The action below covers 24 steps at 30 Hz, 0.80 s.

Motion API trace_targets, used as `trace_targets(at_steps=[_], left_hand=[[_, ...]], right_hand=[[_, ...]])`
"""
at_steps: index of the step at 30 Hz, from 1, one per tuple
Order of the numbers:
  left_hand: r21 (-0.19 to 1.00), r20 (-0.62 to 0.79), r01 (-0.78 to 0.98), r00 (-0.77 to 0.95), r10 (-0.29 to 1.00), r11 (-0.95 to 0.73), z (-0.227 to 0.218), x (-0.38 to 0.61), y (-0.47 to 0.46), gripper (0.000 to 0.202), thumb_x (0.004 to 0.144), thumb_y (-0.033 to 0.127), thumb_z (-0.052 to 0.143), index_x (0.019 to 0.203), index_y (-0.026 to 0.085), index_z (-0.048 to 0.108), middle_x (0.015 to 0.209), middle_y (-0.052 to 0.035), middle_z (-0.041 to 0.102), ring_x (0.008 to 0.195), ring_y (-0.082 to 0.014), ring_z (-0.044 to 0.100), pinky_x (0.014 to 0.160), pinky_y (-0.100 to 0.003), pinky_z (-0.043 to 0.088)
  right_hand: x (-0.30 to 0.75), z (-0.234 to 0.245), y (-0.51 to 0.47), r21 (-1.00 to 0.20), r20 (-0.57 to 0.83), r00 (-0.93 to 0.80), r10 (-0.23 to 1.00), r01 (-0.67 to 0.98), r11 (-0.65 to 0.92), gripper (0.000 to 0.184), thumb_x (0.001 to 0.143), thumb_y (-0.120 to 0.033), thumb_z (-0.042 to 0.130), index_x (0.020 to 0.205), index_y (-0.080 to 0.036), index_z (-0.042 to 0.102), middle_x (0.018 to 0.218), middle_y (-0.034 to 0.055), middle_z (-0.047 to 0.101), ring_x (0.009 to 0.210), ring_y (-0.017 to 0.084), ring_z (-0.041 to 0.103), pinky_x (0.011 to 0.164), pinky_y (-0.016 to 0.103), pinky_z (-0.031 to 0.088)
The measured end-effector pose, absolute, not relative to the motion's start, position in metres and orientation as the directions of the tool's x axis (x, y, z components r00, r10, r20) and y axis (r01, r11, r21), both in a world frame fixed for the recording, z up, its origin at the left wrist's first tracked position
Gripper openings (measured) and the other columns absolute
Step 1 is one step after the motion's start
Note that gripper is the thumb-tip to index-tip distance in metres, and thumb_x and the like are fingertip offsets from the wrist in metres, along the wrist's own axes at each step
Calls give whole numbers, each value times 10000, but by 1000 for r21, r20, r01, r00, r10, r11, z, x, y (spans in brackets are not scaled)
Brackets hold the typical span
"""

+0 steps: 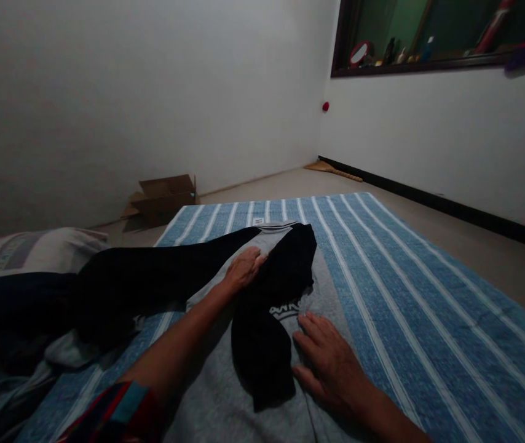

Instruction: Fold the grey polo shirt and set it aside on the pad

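A grey sweatshirt [219, 394] with black sleeves lies spread on the striped cloth, its collar [277, 226] pointing away from me. One black sleeve [262, 351] is folded inward over the body and partly covers dark lettering. The other black sleeve [165, 274] stretches out to the left. My left hand [245, 266] rests on the grey fabric below the collar, beside the folded sleeve, fingers extended. Lower down, my right hand [329, 360] lies flat on the right side of the sweatshirt, fingers spread, just right of the folded sleeve.
A blue and white striped cloth [410, 295] covers the surface under the sweatshirt. Dark and light clothes [18, 338] are heaped at the left. Beyond the far edge, an open cardboard box [163, 200] and a broom [336, 169] lie on the floor by the walls.
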<state>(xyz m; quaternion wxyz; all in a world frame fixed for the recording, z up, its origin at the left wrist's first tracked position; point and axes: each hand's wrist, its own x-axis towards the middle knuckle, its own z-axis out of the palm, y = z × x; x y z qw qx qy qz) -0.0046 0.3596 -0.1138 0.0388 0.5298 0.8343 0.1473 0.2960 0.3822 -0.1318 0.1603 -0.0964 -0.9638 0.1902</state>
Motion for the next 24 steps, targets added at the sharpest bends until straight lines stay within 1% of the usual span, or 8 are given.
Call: trace_targets(at_steps=[2, 6, 10, 13, 15, 18, 21, 24], left_hand=[[274, 81, 865, -455, 887, 419, -113, 6, 335, 433, 943, 383, 279, 1184, 147, 550, 1282, -132, 564, 1214, -240, 497, 1033, -377, 363], [213, 83, 853, -503, 861, 477, -116, 20, 295, 436, 937, 381, 292, 1191, 135, 547, 1340, -155, 518, 1291, -261, 421, 1062, -428, 321], [111, 84, 839, -542, 836, 533, -120, 24, 279, 461, 928, 357, 317, 1304, 144, 477, 1447, -159, 404, 1359, -272, 324, 1088, -474, 253], [20, 14, 835, -550, 835, 550, -115, 28, 278, 504, 932, 338, 283, 1374, 131, 410, 1489, -151, 338, 1386, -265, 273, 1097, -467, 233], [15, -46, 835, -549, 835, 550, -108, 34, 274, 521, 928, 312, 268, 1395, 112, 381, 1501, -158, 310, 1391, -275, 261, 1095, -476, 236], [52, -101, 837, -538, 837, 545, -98, 50, 256, 526, 910, 279, 277, 1403, 119, 371, 1503, -158, 305, 1388, -272, 269, 1089, -487, 254], [71, -111, 843, -524, 844, 533, -96, 73, 222, 528, 915, 347, 288, 1391, 149, 402, 1495, -146, 327, 1385, -260, 281, 1088, -467, 277], [54, -81, 849, -521, 850, 526, -105, 98, 187, 554, 907, 404, 301, 1391, 164, 419, 1494, -129, 332, 1382, -252, 292, 1100, -443, 277]], right_hand=[[296, -130, 382, -401, 267, -933, 244, 122, 908, 441, 783, -250, 597, 1212, -196, 513, 1395, 124, 460, 1340, 297, 337, 1102, 502, 298], [296, -133, 382, -409, 285, -925, 250, 118, 905, 413, 787, -250, 598, 1191, -208, 523, 1376, 117, 476, 1330, 294, 352, 1090, 503, 311], [295, -137, 382, -408, 304, -918, 254, 116, 906, 404, 796, -259, 596, 1189, -202, 521, 1380, 118, 473, 1328, 292, 353, 1087, 508, 303], [294, -137, 384, -401, 304, -920, 248, 112, 909, 394, 801, -272, 592, 1183, -200, 527, 1387, 115, 467, 1324, 291, 356, 1090, 503, 294], [294, -136, 385, -395, 295, -924, 244, 115, 911, 384, 800, -279, 598, 1169, -192, 541, 1385, 112, 468, 1318, 290, 362, 1097, 486, 286], [293, -134, 386, -394, 279, -929, 243, 120, 911, 372, 798, -297, 609, 1148, -183, 558, 1380, 110, 472, 1317, 290, 360, 1104, 466, 276], [294, -134, 386, -391, 277, -931, 239, 118, 913, 379, 806, -294, 599, 1163, -175, 550, 1375, 115, 470, 1317, 291, 355, 1103, 465, 271], [295, -135, 387, -384, 291, -932, 217, 94, 918, 354, 811, -287, 591, 1145, -175, 554, 1358, 119, 477, 1305, 287, 364, 1094, 463, 281]])
